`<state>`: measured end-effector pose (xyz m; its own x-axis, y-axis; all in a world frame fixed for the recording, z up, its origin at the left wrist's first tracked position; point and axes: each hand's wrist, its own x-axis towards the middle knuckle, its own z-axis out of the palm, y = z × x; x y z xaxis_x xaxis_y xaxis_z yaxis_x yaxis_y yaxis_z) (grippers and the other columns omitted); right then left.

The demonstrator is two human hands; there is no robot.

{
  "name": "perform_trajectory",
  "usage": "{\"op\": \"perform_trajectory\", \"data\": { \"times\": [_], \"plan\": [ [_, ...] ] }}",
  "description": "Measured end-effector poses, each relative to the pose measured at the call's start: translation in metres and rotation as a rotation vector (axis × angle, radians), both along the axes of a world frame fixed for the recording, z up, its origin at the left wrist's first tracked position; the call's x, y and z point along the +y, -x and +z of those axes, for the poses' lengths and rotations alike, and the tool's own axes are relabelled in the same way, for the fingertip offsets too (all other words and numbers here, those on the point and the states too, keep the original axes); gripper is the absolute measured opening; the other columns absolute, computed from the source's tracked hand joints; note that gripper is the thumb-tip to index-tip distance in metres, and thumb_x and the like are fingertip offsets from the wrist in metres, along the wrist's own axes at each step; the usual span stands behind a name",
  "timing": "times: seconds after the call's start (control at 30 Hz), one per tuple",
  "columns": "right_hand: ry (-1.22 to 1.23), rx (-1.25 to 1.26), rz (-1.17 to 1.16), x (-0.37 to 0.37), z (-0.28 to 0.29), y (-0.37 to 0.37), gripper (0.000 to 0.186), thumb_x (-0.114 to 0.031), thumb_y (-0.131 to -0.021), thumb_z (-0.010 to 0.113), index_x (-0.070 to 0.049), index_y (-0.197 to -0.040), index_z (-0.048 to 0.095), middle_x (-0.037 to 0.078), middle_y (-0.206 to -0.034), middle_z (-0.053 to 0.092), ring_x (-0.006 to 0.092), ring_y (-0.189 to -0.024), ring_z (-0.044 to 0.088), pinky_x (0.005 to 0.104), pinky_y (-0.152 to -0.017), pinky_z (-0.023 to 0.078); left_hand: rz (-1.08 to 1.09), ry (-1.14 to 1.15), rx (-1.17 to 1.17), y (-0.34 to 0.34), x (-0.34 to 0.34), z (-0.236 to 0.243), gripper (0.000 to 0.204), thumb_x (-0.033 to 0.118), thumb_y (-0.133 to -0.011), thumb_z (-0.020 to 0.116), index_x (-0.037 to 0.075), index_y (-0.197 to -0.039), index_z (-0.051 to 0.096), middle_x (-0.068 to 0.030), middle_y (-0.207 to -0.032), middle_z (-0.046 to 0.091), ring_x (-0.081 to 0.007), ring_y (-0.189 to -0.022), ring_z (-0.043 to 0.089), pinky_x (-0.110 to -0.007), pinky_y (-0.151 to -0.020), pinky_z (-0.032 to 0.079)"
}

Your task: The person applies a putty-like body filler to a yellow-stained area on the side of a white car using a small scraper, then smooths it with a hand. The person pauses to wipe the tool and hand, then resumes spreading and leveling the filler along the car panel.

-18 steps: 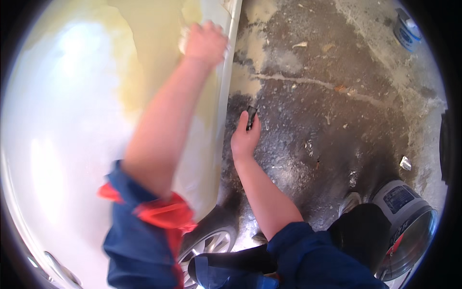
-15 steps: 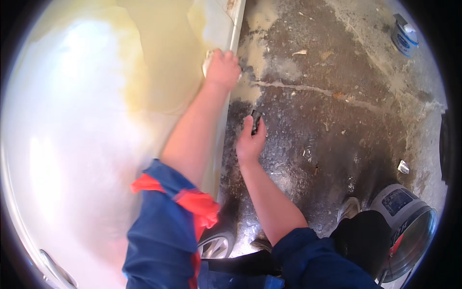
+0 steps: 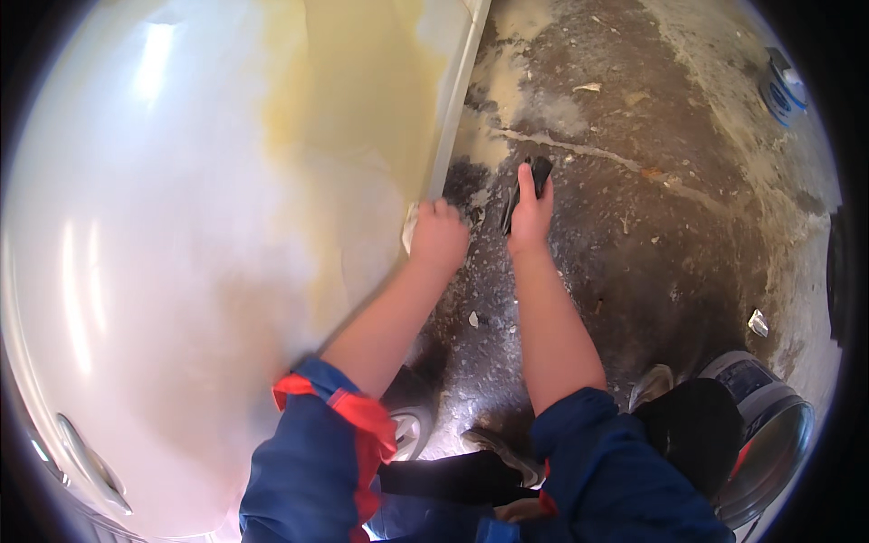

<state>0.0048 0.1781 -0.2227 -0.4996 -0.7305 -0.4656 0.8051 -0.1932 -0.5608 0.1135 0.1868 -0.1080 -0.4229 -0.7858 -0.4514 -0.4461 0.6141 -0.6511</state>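
Note:
My left hand [image 3: 440,237] is closed on a white cloth or pad [image 3: 410,226], mostly hidden beneath the fingers, and presses it at the edge of a white car panel [image 3: 208,299]. A yellowish, matt patch [image 3: 358,118] covers the panel's upper part beside that edge. My right hand [image 3: 534,217] is to the right of the panel, above the floor. It grips a dark, flat object with a black block-like end [image 3: 541,172]; its exact kind is unclear.
A bucket [image 3: 769,434] stands at the lower right near my leg. A blue-and-white tin [image 3: 784,95] sits at the far right of the stained concrete floor [image 3: 634,253]. A wheel [image 3: 412,430] shows below my left forearm. A door handle [image 3: 90,466] is at the lower left.
My left hand has slid down the panel edge toward me with the white cloth or pad. My right hand has moved up and right, and more of its dark object shows.

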Motion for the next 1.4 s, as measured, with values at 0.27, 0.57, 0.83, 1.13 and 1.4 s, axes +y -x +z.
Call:
{"op": "perform_trajectory", "data": {
  "times": [0.27,0.57,0.83,1.13,1.4],
  "plan": [
    [0.299,0.243,0.418,-0.051,0.026,0.001,0.102,0.000,-0.083,0.060,-0.014,-0.169,0.008,0.021,-0.158,0.041,0.0280,-0.135,0.050,0.0368,-0.109,0.044,0.511,-0.228,0.665,-0.012,0.168,0.075,0.025,0.039,-0.080,0.077,0.015,-0.087,0.075,-0.0061,-0.103,0.070,-0.0295,-0.105,0.064,-0.045,-0.089,0.054],
    [0.454,0.308,0.496,-0.070,0.040,-0.010,0.104,0.003,-0.082,0.055,-0.016,-0.170,0.003,0.014,-0.163,0.041,0.0232,-0.134,0.051,0.0298,-0.106,0.043,0.758,-0.228,0.939,-0.055,0.247,0.066,0.017,0.023,-0.075,0.082,0.012,-0.083,0.074,-0.0076,-0.096,0.071,-0.0330,-0.095,0.066,-0.043,-0.085,0.055],
    [0.444,0.534,0.535,-0.039,0.039,-0.024,0.100,0.003,-0.080,0.056,-0.012,-0.168,0.012,0.015,-0.157,0.048,0.0252,-0.137,0.052,0.0326,-0.111,0.041,0.713,-0.281,1.020,-0.061,0.250,0.066,0.018,0.027,-0.077,0.081,0.013,-0.083,0.073,-0.0067,-0.096,0.070,-0.0316,-0.096,0.064,-0.042,-0.086,0.053],
    [0.434,0.460,0.401,-0.058,0.046,-0.008,0.100,-0.002,-0.082,0.057,-0.011,-0.169,0.007,0.020,-0.155,0.047,0.0252,-0.130,0.053,0.0344,-0.108,0.043,0.733,-0.282,1.055,-0.065,0.251,0.071,0.017,0.027,-0.077,0.081,0.013,-0.083,0.073,-0.0058,-0.096,0.070,-0.0309,-0.096,0.064,-0.041,-0.086,0.053],
    [0.432,0.539,0.544,-0.066,0.053,-0.007,0.100,0.002,-0.082,0.055,-0.010,-0.169,0.006,0.010,-0.163,0.043,0.0238,-0.143,0.048,0.0337,-0.114,0.040,0.772,-0.246,1.062,-0.069,0.256,0.077,0.017,0.026,-0.077,0.082,0.013,-0.083,0.073,-0.0054,-0.096,0.070,-0.0299,-0.095,0.064,-0.041,-0.086,0.054]
  ]
}}
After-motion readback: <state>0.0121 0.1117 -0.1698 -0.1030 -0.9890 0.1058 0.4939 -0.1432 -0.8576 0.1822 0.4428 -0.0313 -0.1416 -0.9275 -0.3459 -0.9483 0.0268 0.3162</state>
